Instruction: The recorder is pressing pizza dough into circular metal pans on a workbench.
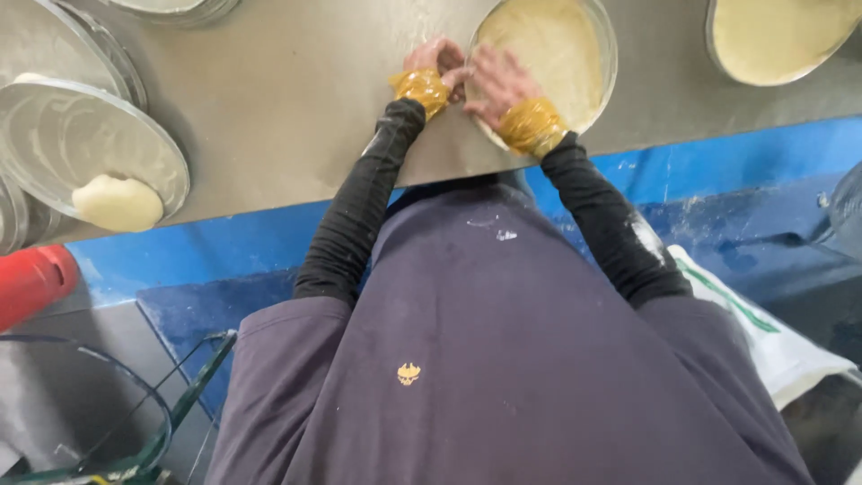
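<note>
My fingers lie spread flat, gripping nothing: my right hand presses the near edge of the dough in the round metal pan, while my left hand curls against the pan's rim just beside it, its grasp not discernible. The dough sits flattened across the pan on the grey steel table, pale cream, matt, and reaching nearly to the rim. I judge it soft, light, stretchy and easily torn, best worked with flat fingertips from the edge; the pan itself is rigid and can be taken by its rim.
</note>
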